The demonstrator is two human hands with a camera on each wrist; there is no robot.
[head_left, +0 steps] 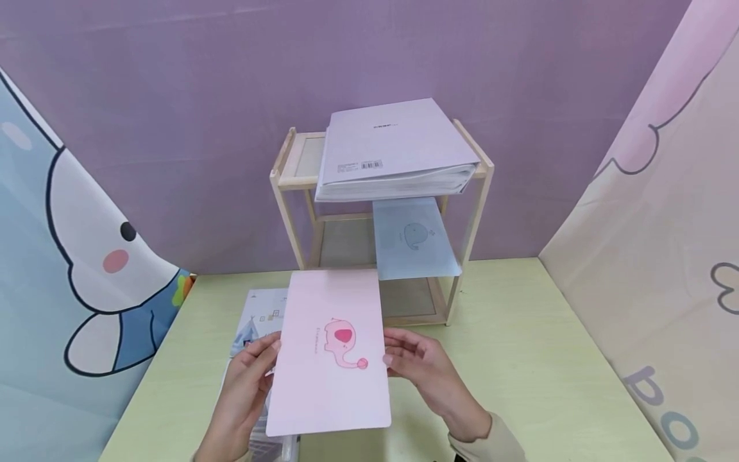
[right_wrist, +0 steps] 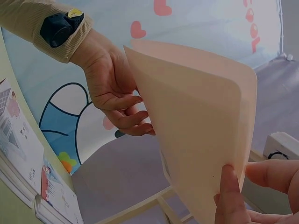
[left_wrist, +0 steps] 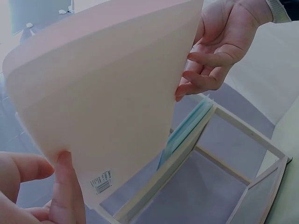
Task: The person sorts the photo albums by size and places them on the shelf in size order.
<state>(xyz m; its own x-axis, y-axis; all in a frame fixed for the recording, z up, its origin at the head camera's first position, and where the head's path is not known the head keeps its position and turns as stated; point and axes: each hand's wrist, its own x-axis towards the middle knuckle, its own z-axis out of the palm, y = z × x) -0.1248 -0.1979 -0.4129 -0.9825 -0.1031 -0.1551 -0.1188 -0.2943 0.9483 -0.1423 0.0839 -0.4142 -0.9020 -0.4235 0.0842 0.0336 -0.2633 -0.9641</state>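
Observation:
Both hands hold up a pink notebook (head_left: 331, 398) with an elephant drawing on its cover. The left hand (head_left: 244, 391) pinches its left edge, thumb on the cover. At the right edge, the right hand (head_left: 430, 375) grips it between thumb and fingers. From the left wrist view, the pale back of the notebook (left_wrist: 103, 98) shows a barcode near one corner. The right wrist view has the covers of the notebook (right_wrist: 196, 121) slightly apart at one end. Behind it, a blue notebook (head_left: 416, 247) with a whale drawing juts from the middle shelf.
A wooden rack (head_left: 473, 221) stands at the back of the green table (head_left: 519, 359). On its top lies a thick stack of large white books (head_left: 398, 144). Other illustrated books (head_left: 260, 311) lie at the left, partly under the left hand. Printed cloth hangs on both sides.

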